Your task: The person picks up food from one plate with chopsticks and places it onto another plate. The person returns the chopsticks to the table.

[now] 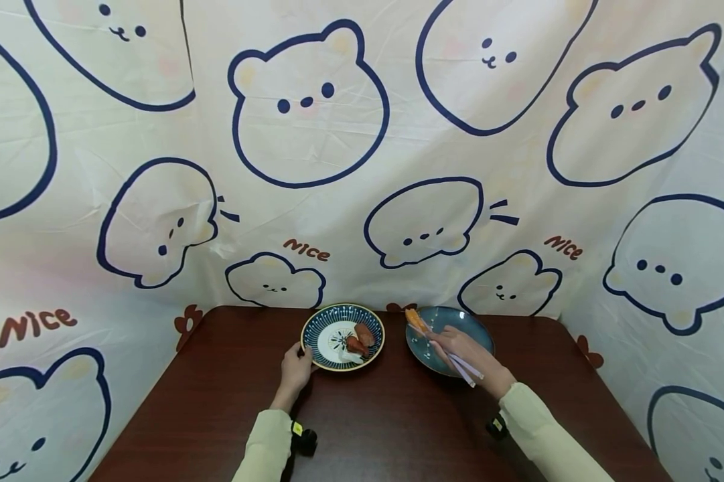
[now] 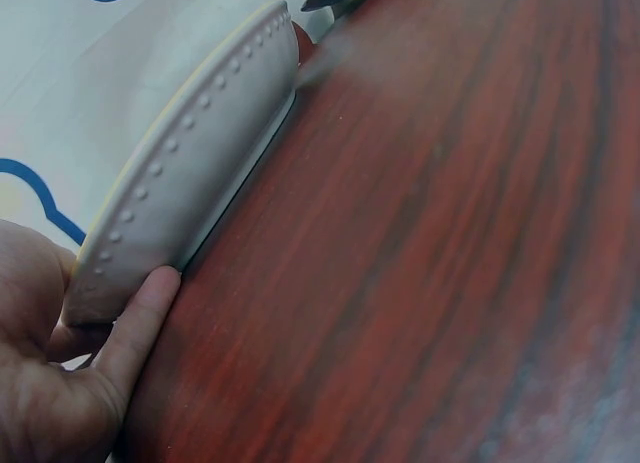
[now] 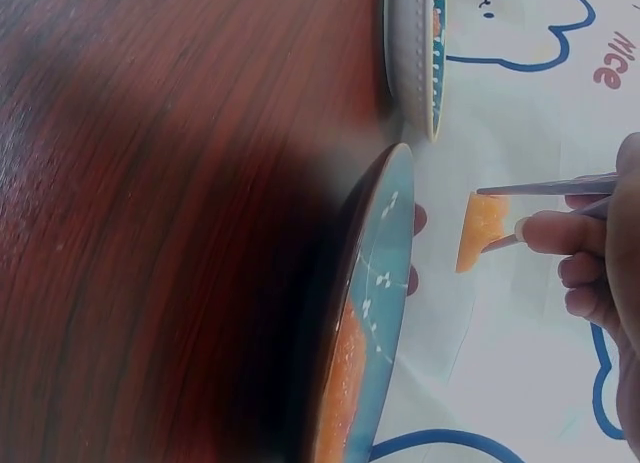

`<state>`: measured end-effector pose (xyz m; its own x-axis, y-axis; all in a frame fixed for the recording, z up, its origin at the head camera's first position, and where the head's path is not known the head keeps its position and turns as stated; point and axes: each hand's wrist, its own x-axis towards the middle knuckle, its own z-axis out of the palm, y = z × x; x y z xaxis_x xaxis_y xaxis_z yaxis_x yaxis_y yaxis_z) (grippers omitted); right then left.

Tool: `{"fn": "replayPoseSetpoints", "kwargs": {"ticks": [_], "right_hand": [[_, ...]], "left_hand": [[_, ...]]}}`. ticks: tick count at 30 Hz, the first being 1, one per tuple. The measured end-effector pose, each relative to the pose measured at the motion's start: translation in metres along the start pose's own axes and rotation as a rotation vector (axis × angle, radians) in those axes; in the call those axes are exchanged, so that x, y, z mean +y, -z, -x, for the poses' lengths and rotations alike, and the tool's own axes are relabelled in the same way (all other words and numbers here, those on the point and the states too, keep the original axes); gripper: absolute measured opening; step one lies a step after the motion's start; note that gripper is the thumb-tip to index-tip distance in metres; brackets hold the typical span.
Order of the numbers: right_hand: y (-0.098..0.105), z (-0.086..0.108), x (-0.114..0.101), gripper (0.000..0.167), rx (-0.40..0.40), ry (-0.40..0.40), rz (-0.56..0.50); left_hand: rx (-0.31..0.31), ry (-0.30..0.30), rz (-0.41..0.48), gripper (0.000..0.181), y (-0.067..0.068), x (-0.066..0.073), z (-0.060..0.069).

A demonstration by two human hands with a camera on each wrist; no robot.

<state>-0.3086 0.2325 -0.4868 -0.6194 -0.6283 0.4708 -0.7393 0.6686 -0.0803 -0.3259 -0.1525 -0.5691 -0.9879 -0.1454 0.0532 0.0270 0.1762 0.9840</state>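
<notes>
My left hand (image 1: 297, 369) holds the left edge of a patterned plate (image 1: 321, 341) with a yellow rim, its thumb (image 2: 150, 301) against the plate's pale outer wall. On that plate lie reddish-brown pieces of food (image 1: 357, 343). Over a blue plate (image 1: 470, 323), my right hand (image 1: 467, 351) grips a pair of light purple chopsticks (image 1: 463, 367). Their tips pinch an orange piece of food (image 3: 482, 228), which hangs clear of the blue plate in the right wrist view. Another orange piece (image 3: 343, 383) lies on the blue plate, hidden by my hand in the head view.
Both plates stand side by side near the far edge of a dark brown wooden table (image 1: 386, 428). A white cloth (image 1: 337, 221) printed with bear outlines hangs behind the table and along its sides.
</notes>
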Motion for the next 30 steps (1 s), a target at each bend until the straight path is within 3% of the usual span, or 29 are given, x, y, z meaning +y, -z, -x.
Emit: {"fn": "replayPoseSetpoints", "kwargs": {"ticks": [7, 15, 21, 30], "right_hand": [[0.005, -0.006, -0.01, 0.029, -0.013, -0.024, -0.016], [0.002, -0.012, -0.018, 0.028, -0.005, 0.018, -0.026], [-0.001, -0.015, -0.021, 0.028, -0.03, 0.007, -0.02], [-0.003, -0.026, -0.029, 0.027, 0.027, 0.093, -0.035]], "left_hand": [[-0.007, 0.032, 0.008, 0.044, -0.001, 0.003, -0.001], [-0.009, 0.02, 0.0, 0.042, 0.0, 0.002, 0.001], [-0.002, 0.013, 0.003, 0.041, 0.0, 0.002, 0.001], [0.002, 0.031, -0.003, 0.042, -0.001, -0.001, -0.001]]}}
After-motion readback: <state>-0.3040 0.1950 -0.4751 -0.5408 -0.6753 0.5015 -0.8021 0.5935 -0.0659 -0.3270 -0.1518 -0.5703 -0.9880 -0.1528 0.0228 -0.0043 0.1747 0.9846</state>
